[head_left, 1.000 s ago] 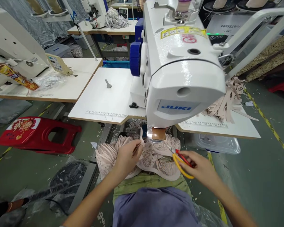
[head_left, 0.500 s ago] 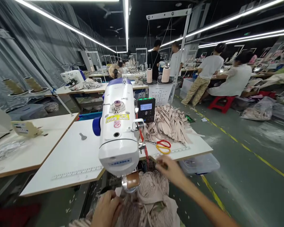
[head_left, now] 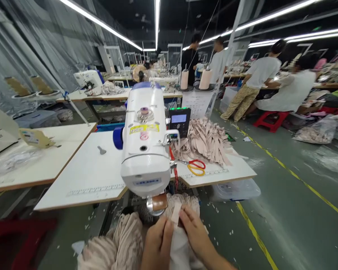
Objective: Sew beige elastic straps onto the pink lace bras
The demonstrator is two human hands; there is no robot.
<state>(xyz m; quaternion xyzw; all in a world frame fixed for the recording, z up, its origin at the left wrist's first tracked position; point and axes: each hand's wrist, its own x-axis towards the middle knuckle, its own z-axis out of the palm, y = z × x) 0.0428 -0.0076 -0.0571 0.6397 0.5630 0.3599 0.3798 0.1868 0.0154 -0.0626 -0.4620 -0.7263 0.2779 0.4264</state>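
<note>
A pale fabric strip is pinched between my left hand and my right hand, just below the head of the white sewing machine. Lighter cloth hangs between my hands. Bundles of beige strips lie to the left of my left hand, and more strips sit behind my fingers. On the table right of the machine are scissors with red and yellow handles and a heap of beige strips.
The white table has printed rulers along its front edge. A control panel and thread cones stand behind the machine. A plastic bin is under the table's right side. Several people are farther back, one on a red stool.
My right hand has moved down and left from the table edge, and my left hand has moved right and up. Both now meet at the strip. The view has shifted slightly.
</note>
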